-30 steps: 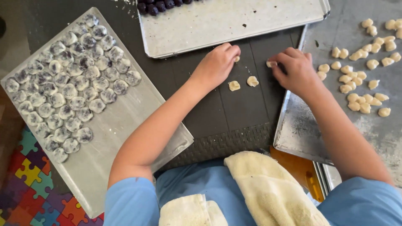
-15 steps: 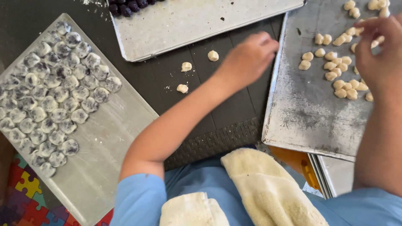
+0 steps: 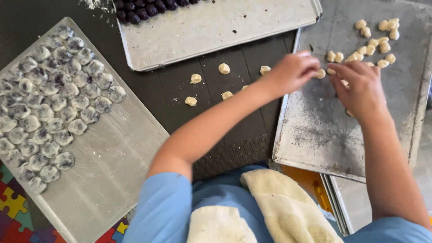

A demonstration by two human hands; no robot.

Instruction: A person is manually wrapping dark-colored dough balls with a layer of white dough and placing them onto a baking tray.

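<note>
- Where pale, lumpy dough pieces [image 3: 370, 45] lie scattered on the scuffed metal tray [image 3: 315, 135], the left hand [image 3: 292, 72] pinches one between its fingertips.
- The right hand [image 3: 360, 90] rests curled among them; its grip is hidden.
- Six more dot the dark ribbed mat [image 3: 148, 85].

Left hand [image 3: 292, 72] motion-blurred; right hand [image 3: 360, 87] covers dough pieces [image 3: 373, 42]; dark balls [image 3: 144, 9] cropped at top.

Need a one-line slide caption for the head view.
Both hands, left hand and right hand, gather small dough pieces on the right metal tray.
</note>
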